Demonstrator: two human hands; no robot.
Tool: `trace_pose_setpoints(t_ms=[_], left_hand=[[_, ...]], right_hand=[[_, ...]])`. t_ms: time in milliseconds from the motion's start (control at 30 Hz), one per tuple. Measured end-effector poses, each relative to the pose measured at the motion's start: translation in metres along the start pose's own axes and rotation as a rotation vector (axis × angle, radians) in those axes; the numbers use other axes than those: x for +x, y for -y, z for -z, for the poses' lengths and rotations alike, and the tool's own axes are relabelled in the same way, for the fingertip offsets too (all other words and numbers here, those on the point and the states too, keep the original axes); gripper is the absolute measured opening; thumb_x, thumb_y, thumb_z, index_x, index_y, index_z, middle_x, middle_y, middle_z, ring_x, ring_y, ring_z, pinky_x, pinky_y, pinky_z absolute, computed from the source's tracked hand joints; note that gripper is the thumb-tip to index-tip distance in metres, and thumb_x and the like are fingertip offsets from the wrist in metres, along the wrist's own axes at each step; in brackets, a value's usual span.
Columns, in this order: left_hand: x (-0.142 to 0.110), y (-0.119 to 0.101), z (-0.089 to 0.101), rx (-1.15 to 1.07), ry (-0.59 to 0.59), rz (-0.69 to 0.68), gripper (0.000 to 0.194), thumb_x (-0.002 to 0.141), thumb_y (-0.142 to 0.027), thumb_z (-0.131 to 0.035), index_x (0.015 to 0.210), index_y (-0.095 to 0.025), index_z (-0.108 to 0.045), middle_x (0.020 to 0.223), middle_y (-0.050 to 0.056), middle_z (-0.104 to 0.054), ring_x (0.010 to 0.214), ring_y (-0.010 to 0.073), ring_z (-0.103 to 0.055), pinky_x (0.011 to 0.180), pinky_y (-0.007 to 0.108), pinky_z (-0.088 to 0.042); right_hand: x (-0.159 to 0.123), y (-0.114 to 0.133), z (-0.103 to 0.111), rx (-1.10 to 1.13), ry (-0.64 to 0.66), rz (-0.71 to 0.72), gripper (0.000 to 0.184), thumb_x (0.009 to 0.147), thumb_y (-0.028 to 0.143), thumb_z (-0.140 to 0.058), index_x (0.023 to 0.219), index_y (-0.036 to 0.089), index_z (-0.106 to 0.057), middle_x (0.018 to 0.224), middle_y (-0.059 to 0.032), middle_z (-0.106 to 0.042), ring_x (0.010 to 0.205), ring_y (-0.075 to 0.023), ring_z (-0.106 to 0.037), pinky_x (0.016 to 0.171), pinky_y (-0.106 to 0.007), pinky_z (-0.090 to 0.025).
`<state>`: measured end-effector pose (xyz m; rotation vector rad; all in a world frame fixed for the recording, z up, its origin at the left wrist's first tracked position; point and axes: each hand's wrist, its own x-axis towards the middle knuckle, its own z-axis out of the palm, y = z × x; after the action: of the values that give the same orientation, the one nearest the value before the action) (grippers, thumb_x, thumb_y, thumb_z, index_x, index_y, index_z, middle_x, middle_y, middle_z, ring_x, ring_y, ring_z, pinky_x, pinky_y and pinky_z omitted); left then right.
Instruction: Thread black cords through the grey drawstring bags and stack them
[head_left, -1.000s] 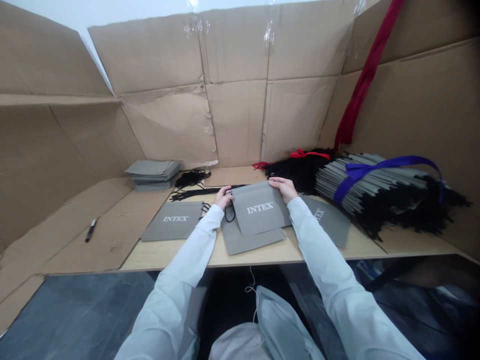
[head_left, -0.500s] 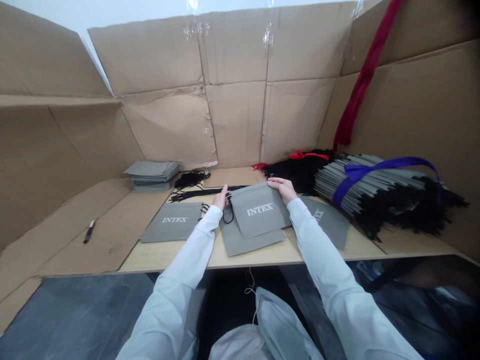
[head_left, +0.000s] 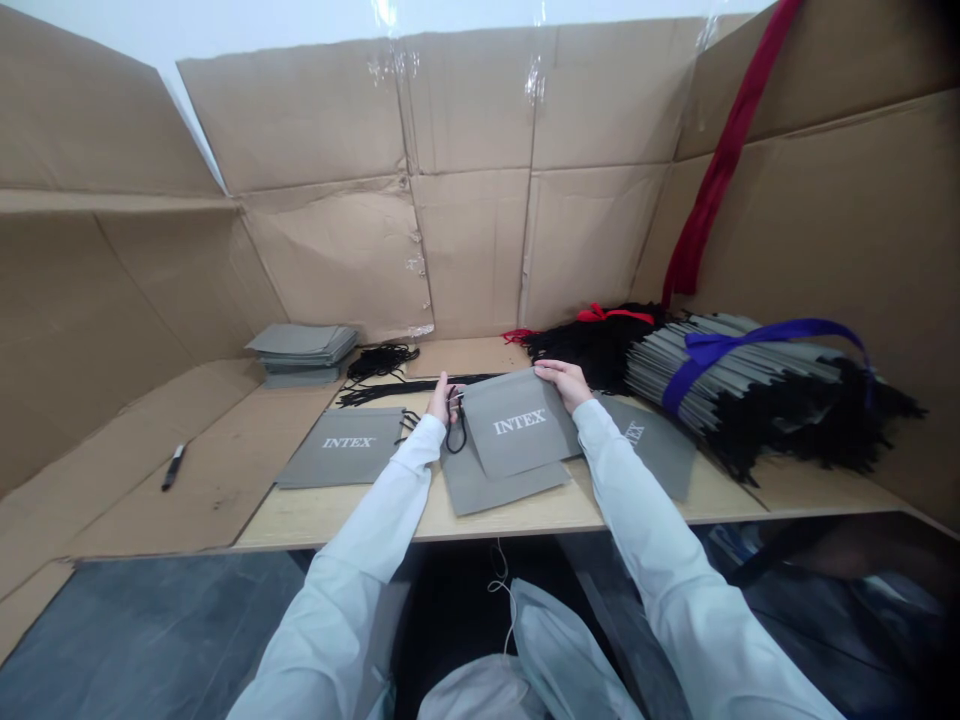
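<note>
A grey INTEX drawstring bag (head_left: 517, 430) lies on top of another grey bag (head_left: 487, 485) on the wooden table (head_left: 525, 510). My left hand (head_left: 444, 400) pinches the black cord (head_left: 455, 430) at the bag's left top corner. My right hand (head_left: 566, 382) grips the bag's right top corner, fingers curled on the fabric. A second INTEX bag (head_left: 346, 447) lies flat to the left. A third (head_left: 660, 450) lies partly under my right sleeve.
A bundle of grey bags tied with blue ribbon (head_left: 757, 375) and black cords tied in red (head_left: 600, 340) sit at the right. A small stack of grey bags (head_left: 304, 350), loose black cords (head_left: 382, 360) and a pen (head_left: 172, 467) lie to the left. Cardboard walls surround the table.
My left hand has drawn its fingers together on the cord at the bag's corner. The right hand and the bag have barely moved.
</note>
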<state>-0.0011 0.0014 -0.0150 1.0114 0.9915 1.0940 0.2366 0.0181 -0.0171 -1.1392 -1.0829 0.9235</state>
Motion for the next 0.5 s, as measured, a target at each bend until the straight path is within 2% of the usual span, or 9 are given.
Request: trace_pose_setpoints(t_ms=[100,267,400,500], left_hand=[[-0.0045,-0.0027,-0.0017,-0.068,0.025,0.032,0.051,0.069,-0.055,-0.032,0.081,-0.012,-0.054,0.053,0.000,-0.044,0.035,0.0044,-0.032,0.030,0.018,-0.006],[-0.0053,0.0004,0.0006,-0.094,-0.017,-0.013,0.023,0.064,-0.028,-0.046,0.078,-0.012,-0.053,0.044,-0.006,-0.032,0.033,0.0028,-0.022,0.031,0.017,-0.004],[-0.0038,0.0023,0.0014,-0.120,-0.010,-0.041,0.023,0.062,-0.022,-0.043,0.081,-0.013,-0.052,0.041,-0.009,-0.021,0.030,0.0024,-0.015,0.031,0.016,-0.004],[-0.0035,0.0017,0.0011,-0.145,0.005,-0.053,0.027,0.064,-0.026,-0.040,0.082,-0.010,-0.053,0.042,-0.007,-0.029,0.030,0.0021,-0.016,0.030,0.016,-0.006]], right_hand=[[-0.0001,-0.0012,-0.0010,-0.021,0.005,-0.005,0.037,0.047,0.027,-0.066,0.081,0.013,-0.063,0.067,-0.0033,-0.062,0.061,-0.0119,-0.052,0.061,-0.025,-0.040],[0.0011,-0.0041,-0.0017,-0.053,0.017,-0.004,0.038,0.047,0.029,-0.066,0.082,0.014,-0.063,0.071,-0.0043,-0.063,0.064,-0.0134,-0.054,0.062,-0.026,-0.040],[0.0026,-0.0061,-0.0010,-0.056,0.027,-0.010,0.038,0.048,0.030,-0.066,0.082,0.014,-0.063,0.073,-0.0047,-0.063,0.065,-0.0136,-0.054,0.062,-0.026,-0.041],[0.0032,-0.0066,-0.0002,-0.044,0.025,-0.016,0.038,0.047,0.029,-0.066,0.082,0.014,-0.063,0.072,-0.0047,-0.063,0.064,-0.0134,-0.054,0.062,-0.026,-0.040]])
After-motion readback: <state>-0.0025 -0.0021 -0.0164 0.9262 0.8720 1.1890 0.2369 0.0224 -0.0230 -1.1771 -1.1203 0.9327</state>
